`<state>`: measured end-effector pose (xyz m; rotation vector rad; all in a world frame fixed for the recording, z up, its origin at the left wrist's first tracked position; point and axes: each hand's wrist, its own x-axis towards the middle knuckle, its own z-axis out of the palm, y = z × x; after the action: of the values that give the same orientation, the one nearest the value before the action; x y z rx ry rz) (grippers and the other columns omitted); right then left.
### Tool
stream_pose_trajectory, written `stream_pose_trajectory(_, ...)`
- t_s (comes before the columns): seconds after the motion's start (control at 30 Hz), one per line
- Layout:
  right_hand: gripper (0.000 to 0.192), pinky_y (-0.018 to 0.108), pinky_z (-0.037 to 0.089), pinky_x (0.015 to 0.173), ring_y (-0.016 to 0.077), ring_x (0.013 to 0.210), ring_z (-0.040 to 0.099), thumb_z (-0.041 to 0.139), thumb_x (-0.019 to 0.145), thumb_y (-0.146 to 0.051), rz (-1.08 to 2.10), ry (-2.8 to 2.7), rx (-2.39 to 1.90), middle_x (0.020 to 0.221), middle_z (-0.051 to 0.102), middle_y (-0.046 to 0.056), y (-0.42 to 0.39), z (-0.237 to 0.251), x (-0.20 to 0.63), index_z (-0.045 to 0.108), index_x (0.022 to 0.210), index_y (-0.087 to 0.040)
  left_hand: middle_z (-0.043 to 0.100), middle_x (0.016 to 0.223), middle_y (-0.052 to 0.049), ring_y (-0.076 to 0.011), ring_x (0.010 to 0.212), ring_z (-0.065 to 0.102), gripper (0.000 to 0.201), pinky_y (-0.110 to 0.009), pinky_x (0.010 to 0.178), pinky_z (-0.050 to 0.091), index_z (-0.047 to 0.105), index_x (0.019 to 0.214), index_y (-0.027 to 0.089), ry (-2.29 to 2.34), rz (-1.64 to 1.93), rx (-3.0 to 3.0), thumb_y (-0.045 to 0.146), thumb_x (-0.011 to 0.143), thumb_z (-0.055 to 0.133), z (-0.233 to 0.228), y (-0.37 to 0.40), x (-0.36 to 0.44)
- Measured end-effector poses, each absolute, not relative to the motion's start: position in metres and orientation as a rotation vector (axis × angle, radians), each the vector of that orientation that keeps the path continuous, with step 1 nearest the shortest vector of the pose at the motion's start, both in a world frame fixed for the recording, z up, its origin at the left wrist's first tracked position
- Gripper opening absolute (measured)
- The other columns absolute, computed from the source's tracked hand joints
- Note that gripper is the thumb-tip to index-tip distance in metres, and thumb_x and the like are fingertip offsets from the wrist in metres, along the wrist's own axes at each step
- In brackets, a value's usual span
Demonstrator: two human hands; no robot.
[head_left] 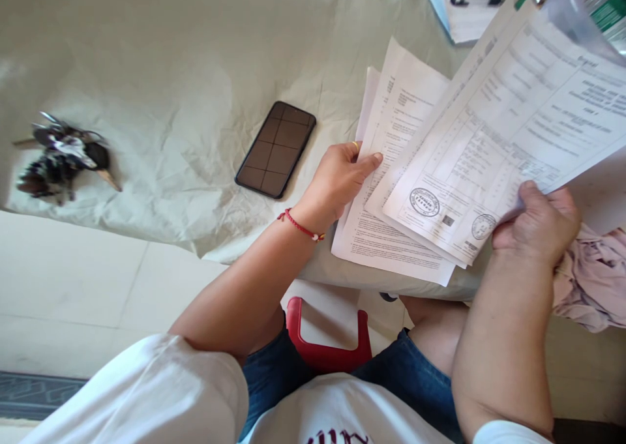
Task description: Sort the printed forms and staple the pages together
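The right hand (535,225) is pinching the top papers (508,131); the left hand (337,180) is pressing flat on the lower sheets (386,235), phone (275,149) lying at its nine o'clock.

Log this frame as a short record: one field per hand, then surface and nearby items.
left hand: left hand rests on the lower printed sheets, thumb pressing them; red string bracelet on the wrist
right hand: right hand grips the raised stamped form at its lower corner
surface: wrinkled pale cloth
nearby: dark smartphone lying flat, left of the papers; bunch of keys far left; pink cloth by the right hand
seat: red stool
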<state>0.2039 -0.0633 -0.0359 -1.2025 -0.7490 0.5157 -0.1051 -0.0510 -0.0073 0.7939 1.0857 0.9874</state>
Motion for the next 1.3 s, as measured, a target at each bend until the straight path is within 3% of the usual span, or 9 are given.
stream_pose_trajectory(0.23, 0.045, 0.052, 0.059, 0.131, 0.0204, 0.115, 0.086, 0.068, 0.073, -0.003, 0.520, -0.758, -1.174, 0.109, 0.089, -0.001, -0.064, -0.038, 0.207, 0.087, 0.111, -0.017, 0.085, 0.095, -0.006, -0.0252, 0.097, 0.084, 0.012, -0.039, 0.090, 0.067, 0.076, 0.092, 0.019, 1.110, 0.984, 0.790, 0.024, 0.101, 0.082, -0.004, -0.052, -0.104)
stream_pose_trajectory(0.47, 0.044, 0.053, 0.057, 0.132, 0.0229, 0.117, 0.085, 0.055, 0.072, -0.001, 0.443, -0.622, -1.094, 0.101, 0.083, 0.004, -0.059, -0.038, 0.213, 0.082, 0.103, -0.015, 0.084, 0.092, -0.005, -0.0240, 0.094, 0.083, 0.017, -0.037, 0.088, 0.067, 0.073, 0.087, 0.020, 1.116, 0.992, 0.793, 0.027, 0.100, 0.083, -0.011, -0.050, -0.110)
stream_pose_trajectory(0.67, 0.061, 0.055, 0.047, 0.142, 0.0258, 0.149, 0.072, 0.058, 0.061, -0.005, 0.520, -0.700, -1.017, 0.141, 0.082, 0.002, -0.054, -0.042, 0.220, 0.081, 0.115, -0.020, 0.085, 0.093, -0.006, -0.0257, 0.100, 0.084, 0.014, -0.037, 0.088, 0.068, 0.074, 0.090, 0.020, 1.098, 0.996, 0.798, 0.027, 0.099, 0.082, -0.015, -0.048, -0.112)
stream_pose_trajectory(0.77, 0.051, 0.057, 0.045, 0.143, 0.0278, 0.154, 0.069, 0.062, 0.061, -0.007, 0.530, -0.776, -0.997, 0.149, 0.080, 0.001, -0.054, -0.042, 0.219, 0.081, 0.106, -0.021, 0.085, 0.092, -0.006, -0.0260, 0.099, 0.084, 0.015, -0.037, 0.087, 0.068, 0.073, 0.089, 0.020, 1.097, 0.998, 0.797, 0.026, 0.099, 0.082, -0.013, -0.048, -0.112)
stream_pose_trajectory(1.0, 0.048, 0.057, 0.053, 0.137, 0.0261, 0.130, 0.083, 0.060, 0.067, -0.004, 0.503, -0.686, -1.062, 0.123, 0.088, 0.002, -0.056, -0.041, 0.221, 0.084, 0.107, -0.017, 0.085, 0.093, -0.006, -0.0275, 0.100, 0.085, 0.015, -0.039, 0.088, 0.069, 0.073, 0.090, 0.020, 1.100, 0.999, 0.793, 0.026, 0.097, 0.084, -0.013, -0.048, -0.112)
stream_pose_trajectory(1.17, 0.052, 0.053, 0.049, 0.140, 0.0257, 0.130, 0.083, 0.060, 0.069, -0.001, 0.509, -0.668, -1.048, 0.125, 0.087, 0.006, -0.057, -0.042, 0.220, 0.085, 0.113, -0.014, 0.085, 0.098, -0.008, -0.0285, 0.095, 0.086, 0.015, -0.045, 0.091, 0.069, 0.073, 0.089, 0.020, 1.116, 1.002, 0.789, 0.026, 0.097, 0.085, -0.013, -0.048, -0.112)
stream_pose_trajectory(1.3, 0.042, 0.056, 0.052, 0.137, 0.0285, 0.134, 0.081, 0.062, 0.070, -0.001, 0.512, -0.657, -1.041, 0.129, 0.086, 0.010, -0.057, -0.041, 0.219, 0.083, 0.104, -0.013, 0.085, 0.097, -0.008, -0.0273, 0.094, 0.085, 0.012, -0.042, 0.088, 0.069, 0.074, 0.090, 0.019, 1.119, 0.991, 0.781, 0.023, 0.098, 0.083, -0.011, -0.049, -0.112)
